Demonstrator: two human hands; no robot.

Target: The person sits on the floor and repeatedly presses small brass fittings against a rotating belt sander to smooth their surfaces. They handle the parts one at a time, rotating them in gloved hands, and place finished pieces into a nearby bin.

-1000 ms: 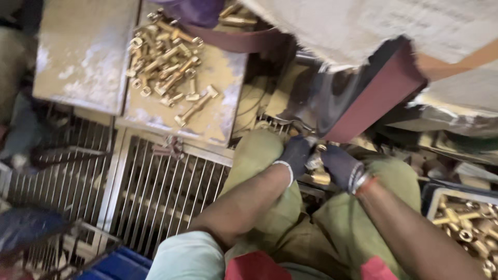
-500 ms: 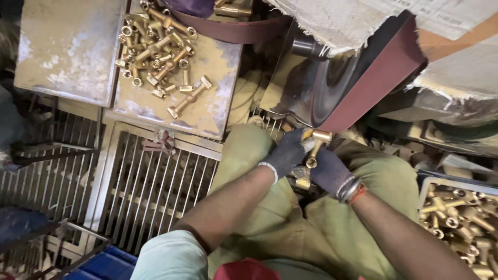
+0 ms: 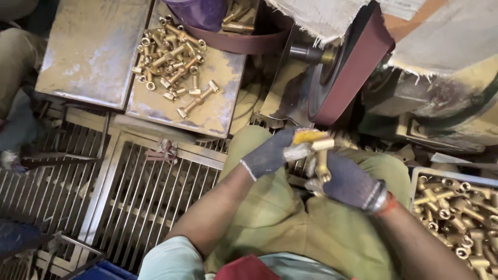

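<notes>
1. A seated worker in grey gloves holds a brass fitting point(image 3: 321, 158) over the lap, just below the maroon sanding belt point(image 3: 353, 62) of a grinding machine.
2. The left hand point(image 3: 270, 153) is clamped on the fitting's upper end, fingertips pinching near its yellowed top; the right hand point(image 3: 350, 181) is closed around the lower stem, so both hands grip the 1 piece.
3. The fitting stands roughly upright between the 2 hands, close to the belt but apart from it.
4. Judged from this pose, the piece is being turned or checked in hand between passes on the belt; bringing it to the belt would call for a firm 2-handed grip and a steady tilt toward the abrasive face, fingers kept off the belt.
5. A loose heap of brass fittings point(image 3: 174, 57) lies on the metal tray point(image 3: 218, 111) ahead and left, well apart from the hands.
6. A crate point(image 3: 420, 179) of more fittings sits at the worker's right, near the right wrist.
</notes>
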